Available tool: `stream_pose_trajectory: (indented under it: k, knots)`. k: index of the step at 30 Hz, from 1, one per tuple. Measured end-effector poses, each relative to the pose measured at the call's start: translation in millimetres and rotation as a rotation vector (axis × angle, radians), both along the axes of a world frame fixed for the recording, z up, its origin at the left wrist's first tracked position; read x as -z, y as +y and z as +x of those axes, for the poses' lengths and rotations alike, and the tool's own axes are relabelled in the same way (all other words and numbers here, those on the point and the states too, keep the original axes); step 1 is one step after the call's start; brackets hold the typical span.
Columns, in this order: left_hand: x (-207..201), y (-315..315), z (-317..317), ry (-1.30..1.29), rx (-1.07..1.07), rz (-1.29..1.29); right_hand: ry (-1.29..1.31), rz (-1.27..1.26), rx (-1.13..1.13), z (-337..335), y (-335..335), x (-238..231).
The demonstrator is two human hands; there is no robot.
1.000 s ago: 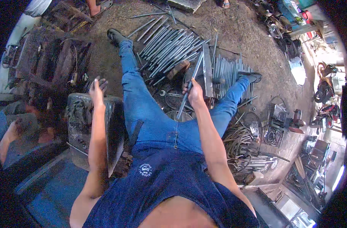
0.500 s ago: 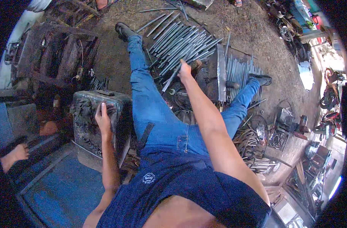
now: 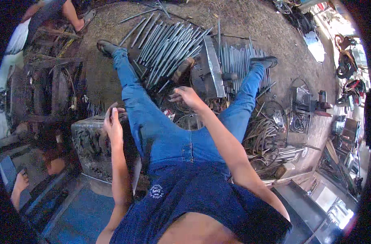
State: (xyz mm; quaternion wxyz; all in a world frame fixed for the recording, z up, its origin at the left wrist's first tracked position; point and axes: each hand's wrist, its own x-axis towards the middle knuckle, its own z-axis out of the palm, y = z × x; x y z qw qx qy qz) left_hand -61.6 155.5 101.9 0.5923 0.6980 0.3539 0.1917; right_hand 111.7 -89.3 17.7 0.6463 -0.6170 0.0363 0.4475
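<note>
My right hand (image 3: 186, 97) hovers between my knees, its fingers loosely bent and apart, with no rod visible in it. Just beyond it lies a heap of grey metal rods (image 3: 165, 49), their near ends pointing toward me. A wooden block (image 3: 183, 70) rests beside the heap. My left hand (image 3: 114, 122) is raised next to my left thigh, fingers spread and holding nothing. It is in front of a grimy dark metal box (image 3: 96, 142). A flat silvery metal strip (image 3: 215, 67) stands to the right of the wooden block.
More rods (image 3: 238, 61) lie in a row near my right foot. Coiled hoses or cables (image 3: 260, 136) and a bundle of metal bars (image 3: 287, 154) are at the right. Another person's hand (image 3: 21, 181) shows at the far left, and a person's sandalled foot (image 3: 86, 20) at the top left.
My right hand has let go of the metal rod it gripped and come back toward me. My view has shifted, and a person's leg has come into sight at the top left.
</note>
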Motion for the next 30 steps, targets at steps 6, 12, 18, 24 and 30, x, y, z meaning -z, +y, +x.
stream_pose_trajectory:
  k: [6,12,18,24,30]
  knots:
    - [-24.3,-25.8,43.2,0.032,0.126,0.057,0.127,0.143,0.02,-14.8,-87.4,-62.7]
    - [-24.4,-73.0,110.8,0.011,0.403,0.186,0.121,0.306,0.334,0.4,-168.5,-92.5]
    - [-4.3,-133.6,202.2,-0.132,0.593,0.489,0.032,0.37,0.756,48.0,-236.2,-84.1]
    - [18.8,-196.4,284.3,-0.054,0.726,0.44,0.058,0.31,0.838,108.2,-272.6,-34.3]
    - [84.0,-236.5,339.6,-0.224,0.834,0.891,0.18,-0.004,0.772,197.0,-264.9,58.5]
